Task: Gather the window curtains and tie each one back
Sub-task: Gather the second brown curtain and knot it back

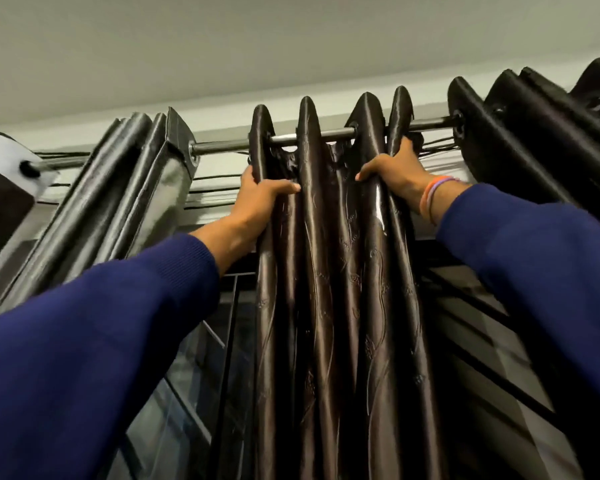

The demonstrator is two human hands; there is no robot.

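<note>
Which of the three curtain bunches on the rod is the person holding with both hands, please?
The middle brown curtain: the left hand and right hand grip its outer folds. The grey bunch and the black bunch hang untouched.

Dark brown satin curtain (329, 271) — bunched folds, hanging on rod (336, 135).

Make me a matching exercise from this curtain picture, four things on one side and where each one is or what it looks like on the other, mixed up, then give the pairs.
Column one:
1. left hand
2. right hand
3. curtain rod
4. grey curtain

Column two:
A. bunched up at the left, touched by neither hand
B. grips the right edge of the brown curtain, with bands on its wrist
C. runs through the rings along the curtain tops
D. grips the left edge of the brown curtain

Pairs: 1-D, 2-B, 3-C, 4-A
</note>
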